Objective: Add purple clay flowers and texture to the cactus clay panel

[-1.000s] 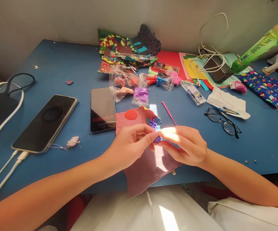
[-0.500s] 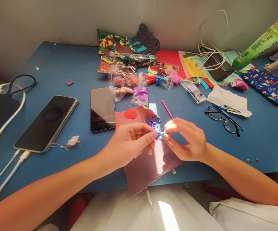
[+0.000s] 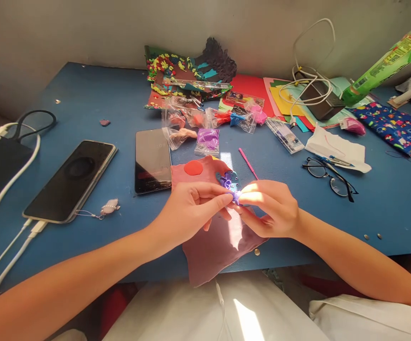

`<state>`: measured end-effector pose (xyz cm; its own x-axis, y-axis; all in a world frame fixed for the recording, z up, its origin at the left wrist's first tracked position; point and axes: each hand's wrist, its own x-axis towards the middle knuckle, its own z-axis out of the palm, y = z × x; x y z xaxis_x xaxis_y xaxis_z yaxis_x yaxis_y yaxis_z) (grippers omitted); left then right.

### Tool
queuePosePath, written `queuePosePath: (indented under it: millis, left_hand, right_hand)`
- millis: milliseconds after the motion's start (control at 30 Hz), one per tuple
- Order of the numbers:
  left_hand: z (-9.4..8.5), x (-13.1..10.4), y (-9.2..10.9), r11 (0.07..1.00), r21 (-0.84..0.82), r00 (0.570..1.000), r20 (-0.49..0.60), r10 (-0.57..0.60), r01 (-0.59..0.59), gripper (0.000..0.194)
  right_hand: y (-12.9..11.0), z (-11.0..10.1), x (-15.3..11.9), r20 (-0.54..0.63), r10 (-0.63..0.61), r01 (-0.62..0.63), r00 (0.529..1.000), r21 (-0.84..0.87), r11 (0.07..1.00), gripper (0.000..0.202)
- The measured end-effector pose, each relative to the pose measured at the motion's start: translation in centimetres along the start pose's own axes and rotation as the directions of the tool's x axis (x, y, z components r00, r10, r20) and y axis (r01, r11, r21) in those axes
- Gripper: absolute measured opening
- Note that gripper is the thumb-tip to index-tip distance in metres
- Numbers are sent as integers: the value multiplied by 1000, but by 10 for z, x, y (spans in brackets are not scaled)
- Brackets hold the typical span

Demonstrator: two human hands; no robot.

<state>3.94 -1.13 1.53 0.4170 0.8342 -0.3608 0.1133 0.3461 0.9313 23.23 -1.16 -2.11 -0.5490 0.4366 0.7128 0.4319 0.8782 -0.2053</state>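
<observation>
Between my two hands is a small piece of purple clay (image 3: 236,196). The thumb and forefinger of my left hand (image 3: 200,203) pinch it from the left. My right hand (image 3: 272,208) pinches it from the right, its fingertips almost meeting the left ones. Below them lies a mauve clay sheet (image 3: 212,255) with a red disc (image 3: 193,167) near its top left. A blue dotted patch (image 3: 235,179) carries purple shapes (image 3: 226,180) on the sheet's upper right, partly hidden by my fingers. Just beyond my right hand rests a thin pink stick (image 3: 248,163).
A purple clay packet (image 3: 208,140) and other bagged clay (image 3: 178,125) lie behind the sheet. A tablet-like black device (image 3: 152,161) and a charging phone (image 3: 70,182) are on the left, eyeglasses (image 3: 329,176) on the right. A green bottle (image 3: 386,66) leans at the back right.
My right hand has shifted slightly left, closer to my left hand. The purple clay between them looks shorter and more bunched than before.
</observation>
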Motion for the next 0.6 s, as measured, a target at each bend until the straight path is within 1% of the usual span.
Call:
queuePosePath:
  millis: [100, 200, 267, 333, 433, 533, 600]
  left_hand:
    - [0, 1, -3, 999, 31, 998, 55, 10, -12, 14]
    - [0, 3, -7, 999, 50, 999, 37, -13, 11, 16]
    - [0, 3, -8, 998, 60, 1000, 23, -3, 2, 17]
    - [0, 3, -8, 997, 67, 999, 33, 30, -32, 13]
    - [-1, 2, -6, 998, 60, 999, 45, 21, -24, 14]
    - [-2, 2, -6, 998, 58, 999, 45, 1, -4, 15]
    - [-2, 3, -5, 998, 65, 998, 55, -7, 4, 17]
  right_hand:
    - [1, 0, -1, 20, -8, 9, 1000, -53, 999, 10]
    - [2, -1, -1, 52, -82, 88, 995, -116, 989, 6]
    - [1, -2, 0, 70, -96, 104, 993, -118, 988, 8]
    - [0, -3, 0, 64, -49, 54, 997, -80, 995, 11]
    - [0, -4, 1, 32, 46, -45, 998, -15, 999, 14]
    - [0, -5, 2, 47, 39, -41, 998, 43, 998, 17]
    - [-1, -6, 2, 63, 31, -35, 998, 61, 997, 16]
